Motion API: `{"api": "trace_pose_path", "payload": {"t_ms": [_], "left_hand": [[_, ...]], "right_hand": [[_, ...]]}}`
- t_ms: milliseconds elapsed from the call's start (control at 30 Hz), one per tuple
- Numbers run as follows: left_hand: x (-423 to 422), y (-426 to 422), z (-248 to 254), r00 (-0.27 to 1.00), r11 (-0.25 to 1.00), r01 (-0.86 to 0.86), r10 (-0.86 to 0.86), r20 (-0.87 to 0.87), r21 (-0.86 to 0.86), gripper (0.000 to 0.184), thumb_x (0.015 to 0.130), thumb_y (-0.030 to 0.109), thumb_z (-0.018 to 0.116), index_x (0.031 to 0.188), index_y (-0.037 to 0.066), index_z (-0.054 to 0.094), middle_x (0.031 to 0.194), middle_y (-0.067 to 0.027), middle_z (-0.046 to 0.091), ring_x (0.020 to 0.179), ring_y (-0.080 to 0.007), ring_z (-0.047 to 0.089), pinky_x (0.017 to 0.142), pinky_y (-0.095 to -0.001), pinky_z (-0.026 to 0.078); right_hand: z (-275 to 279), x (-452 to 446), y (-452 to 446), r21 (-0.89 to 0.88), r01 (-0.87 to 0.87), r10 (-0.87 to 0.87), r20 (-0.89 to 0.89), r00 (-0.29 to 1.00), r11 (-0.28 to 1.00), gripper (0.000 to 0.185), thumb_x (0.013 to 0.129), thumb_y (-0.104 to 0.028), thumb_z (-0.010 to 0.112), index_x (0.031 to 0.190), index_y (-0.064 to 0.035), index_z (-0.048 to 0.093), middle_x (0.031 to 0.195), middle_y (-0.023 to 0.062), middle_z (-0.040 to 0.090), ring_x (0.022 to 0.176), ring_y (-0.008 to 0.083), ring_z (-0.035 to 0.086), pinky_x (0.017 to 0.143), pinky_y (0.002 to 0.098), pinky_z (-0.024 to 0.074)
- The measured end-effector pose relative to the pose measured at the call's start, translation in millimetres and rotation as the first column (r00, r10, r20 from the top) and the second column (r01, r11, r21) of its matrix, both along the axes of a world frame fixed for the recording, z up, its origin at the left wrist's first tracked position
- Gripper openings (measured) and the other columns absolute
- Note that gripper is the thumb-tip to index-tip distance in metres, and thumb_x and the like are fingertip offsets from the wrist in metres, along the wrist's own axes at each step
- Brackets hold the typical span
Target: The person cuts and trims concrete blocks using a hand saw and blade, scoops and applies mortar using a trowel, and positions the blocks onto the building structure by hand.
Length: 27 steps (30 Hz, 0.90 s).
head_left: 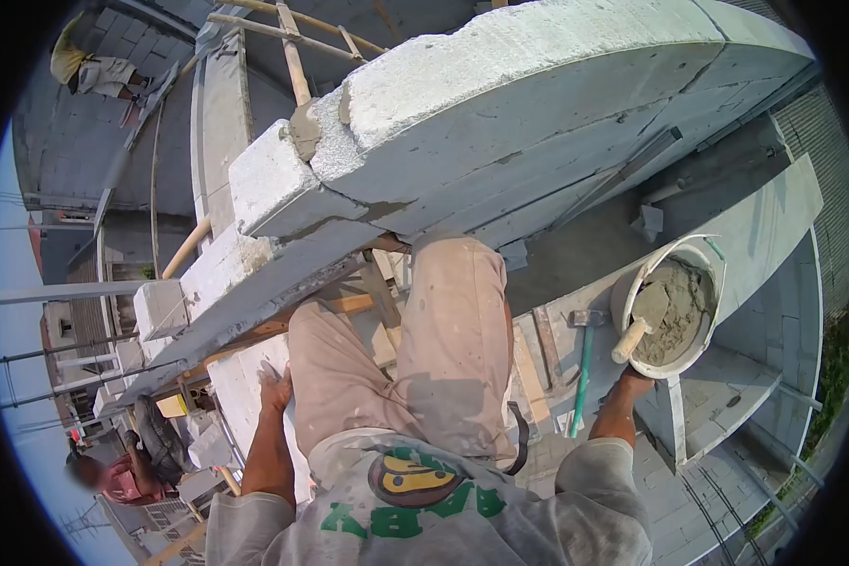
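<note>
My left hand (pixel 274 388) lies against a white block (pixel 245 377) beside my left thigh, its fingers stretched along the surface. At the right, my right hand (pixel 636 381) is at the near side of a white bucket (pixel 621 300); the bucket hides most of its fingers, so its grip does not show. Grey mortar (pixel 684 316) fills much of the bucket. A tool with a wooden handle (pixel 630 341) rests in the mortar, the handle leaning over the rim. Left of the bucket lies a hammer (pixel 583 368) with a green handle.
A curved white block wall (pixel 538 104) rises ahead, with wet mortar (pixel 304 130) in a stepped joint. Beside the hammer lie wooden pieces (pixel 530 377). One person (pixel 104 71) works below at upper left; another person (pixel 127 476) is at lower left. Poles (pixel 292 57) stand behind the wall.
</note>
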<state>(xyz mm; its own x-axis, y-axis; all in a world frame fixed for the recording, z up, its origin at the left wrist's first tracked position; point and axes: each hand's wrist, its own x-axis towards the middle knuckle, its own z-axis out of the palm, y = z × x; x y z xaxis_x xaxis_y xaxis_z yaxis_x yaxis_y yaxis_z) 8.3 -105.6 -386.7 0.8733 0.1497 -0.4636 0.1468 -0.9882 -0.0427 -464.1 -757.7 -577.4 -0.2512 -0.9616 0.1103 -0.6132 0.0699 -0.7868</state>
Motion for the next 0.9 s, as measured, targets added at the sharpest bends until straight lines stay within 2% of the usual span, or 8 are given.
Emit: {"api": "trace_pose_path", "payload": {"t_ms": [133, 233, 300, 400, 533, 600, 700, 900], "left_hand": [[1.0, 6.9, -6.6, 1.000, 0.999, 0.022, -0.022, -0.018, 0.031, 0.103, 0.085, 0.067, 0.046, 0.146, -0.009, 0.012, 0.144, -0.0432, 0.016, 0.137, -0.0526, 0.020, 0.115, -0.0434, 0.020], [0.9, -17.9, 11.9, 0.998, 0.998, -0.056, 0.057, -0.023, 0.019, 0.106, 0.084, 0.069, 0.047, 0.146, -0.009, 0.013, 0.144, -0.0423, 0.018, 0.137, -0.0516, 0.021, 0.115, -0.0418, 0.021], [2.2, -6.2, -0.5, 0.999, 0.996, 0.018, -0.014, -0.038, 0.092, 0.107, 0.083, 0.071, 0.047, 0.146, -0.009, 0.013, 0.145, -0.0417, 0.018, 0.137, -0.0508, 0.021, 0.114, -0.0416, 0.022], [-1.9, -15.1, 5.1, 0.999, 0.993, 0.007, -0.002, -0.044, 0.115, 0.109, 0.081, 0.073, 0.047, 0.146, -0.008, 0.014, 0.145, -0.0403, 0.018, 0.137, -0.0497, 0.022, 0.114, -0.0419, 0.024], [-10.0, -65.2, 45.9, 0.995, 0.991, -0.095, 0.097, -0.017, 0.091, 0.110, 0.080, 0.074, 0.047, 0.146, -0.008, 0.015, 0.146, -0.0383, 0.020, 0.138, -0.0479, 0.024, 0.113, -0.0416, 0.027], [-10.0, -67.4, 41.8, 0.996, 0.990, -0.086, 0.085, 0.010, 0.110, 0.109, 0.080, 0.073, 0.048, 0.146, -0.008, 0.017, 0.146, -0.0373, 0.023, 0.138, -0.0461, 0.026, 0.112, -0.0412, 0.028], [-2.6, -86.6, 66.9, 0.991, 0.986, -0.120, 0.126, -0.045, 0.119, 0.107, 0.080, 0.071, 0.051, 0.145, -0.008, 0.021, 0.143, -0.0361, 0.031, 0.138, -0.0432, 0.028, 0.111, -0.0410, 0.031], [-2.9, -73.8, 48.6, 0.986, 0.986, -0.162, 0.164, 0.023, -0.046, 0.101, 0.079, 0.059, 0.062, 0.144, -0.009, 0.025, 0.142, -0.0360, 0.033, 0.136, -0.0468, 0.030, 0.111, -0.0466, 0.029]], "right_hand": [[-39.0, -20.3, -0.1, 0.469, 0.028, 0.247, -0.514, 0.822, 0.883, 0.039, 0.080, -0.036, 0.069, 0.096, -0.0008, 0.066, 0.095, 0.0183, 0.069, 0.085, 0.0360, 0.067, 0.074, 0.0433, 0.0539], [-69.7, -39.3, -4.0, 0.633, -0.043, 0.512, -0.583, 0.631, 0.773, 0.038, 0.080, -0.036, 0.068, 0.097, -0.0019, 0.067, 0.095, 0.0182, 0.069, 0.084, 0.0357, 0.067, 0.073, 0.0434, 0.0538], [-88.7, -55.5, -5.5, 0.652, -0.105, 0.588, -0.588, 0.556, 0.751, 0.038, 0.080, -0.037, 0.068, 0.098, -0.0025, 0.067, 0.096, 0.0181, 0.070, 0.083, 0.0356, 0.067, 0.072, 0.0434, 0.0537], [9.1, 5.4, 26.4, 0.658, 0.084, 0.402, -0.550, 0.732, 0.748, 0.042, 0.080, -0.031, 0.067, 0.105, 0.0023, 0.064, 0.108, 0.0215, 0.065, 0.105, 0.0382, 0.061, 0.087, 0.0420, 0.0516], [7.8, 11.0, 62.6, 0.456, -0.259, 0.516, -0.640, 0.569, 0.851, 0.039, 0.078, -0.029, 0.066, 0.098, 0.0051, 0.064, 0.101, 0.0213, 0.063, 0.094, 0.0454, 0.058, 0.085, 0.0492, 0.0461], [14.3, 28.4, 81.7, 0.370, -0.369, 0.521, -0.552, 0.651, 0.853, 0.038, 0.077, -0.025, 0.067, 0.100, 0.0054, 0.064, 0.102, 0.0224, 0.064, 0.095, 0.0436, 0.059, 0.087, 0.0490, 0.0447], [90.5, 109.6, 87.4, 0.678, -0.404, 0.717, -0.264, 0.646, 0.614, 0.037, 0.078, -0.022, 0.068, 0.101, 0.0067, 0.064, 0.103, 0.0231, 0.066, 0.097, 0.0408, 0.061, 0.088, 0.0454, 0.0452], [186.2, 271.3, 90.5, 0.390, -0.815, 0.803, 0.250, 0.542, 0.429, 0.029, 0.087, -0.017, 0.062, 0.105, 0.0058, 0.063, 0.100, 0.0172, 0.066, 0.092, 0.0287, 0.061, 0.085, 0.0349, 0.0457]]}}
